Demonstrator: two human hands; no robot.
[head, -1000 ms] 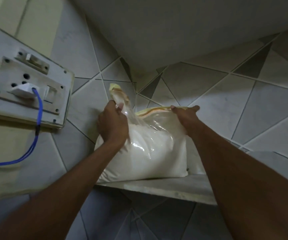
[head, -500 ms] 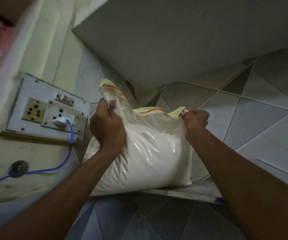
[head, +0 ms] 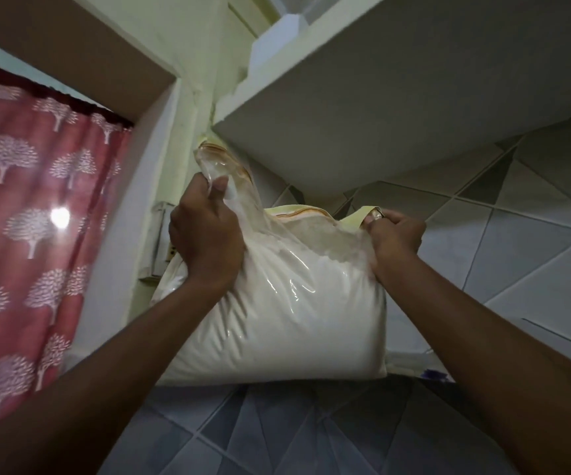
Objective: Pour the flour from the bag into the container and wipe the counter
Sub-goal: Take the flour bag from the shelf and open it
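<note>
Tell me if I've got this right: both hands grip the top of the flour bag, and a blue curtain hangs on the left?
Not quite: the curtain is red with white trees, not blue, as the head view shows. The rest holds: the left hand and right hand both grip the top of the flour bag.

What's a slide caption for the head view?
Left hand and right hand grip flour bag top corners.

Home kitchen corner, seen from below a stone shelf: grey tiled wall in angular pattern, cream painted plaster, pink tree-print curtain across a doorway, clear bag of flour held up.
</note>
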